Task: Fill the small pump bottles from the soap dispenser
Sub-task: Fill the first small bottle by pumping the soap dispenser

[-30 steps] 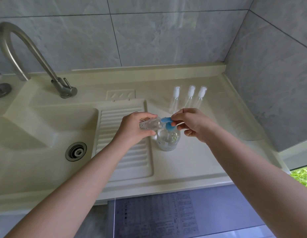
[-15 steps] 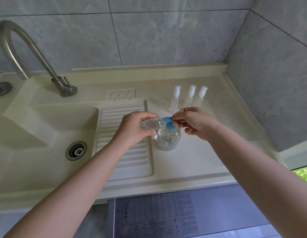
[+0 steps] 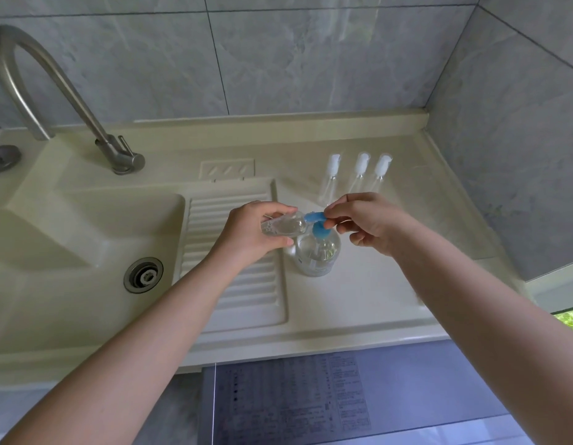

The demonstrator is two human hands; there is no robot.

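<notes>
Nearest, the soap dispenser stands on the tabletop, upright so its blue pump can be worked from above. Just over it to the left, the left hand wraps its grip around a small bottle tipped sideways, mouth at the nozzle, likely to catch the soap. The right hand pinches the pump head, steadying or pressing it. Behind the dispenser, three capped pump bottles wait in a row.

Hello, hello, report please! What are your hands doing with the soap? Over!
Left hand holds small bottle at blue pump spout. Right hand on pump. Three capped bottles waiting behind. Nothing blocking.
</notes>
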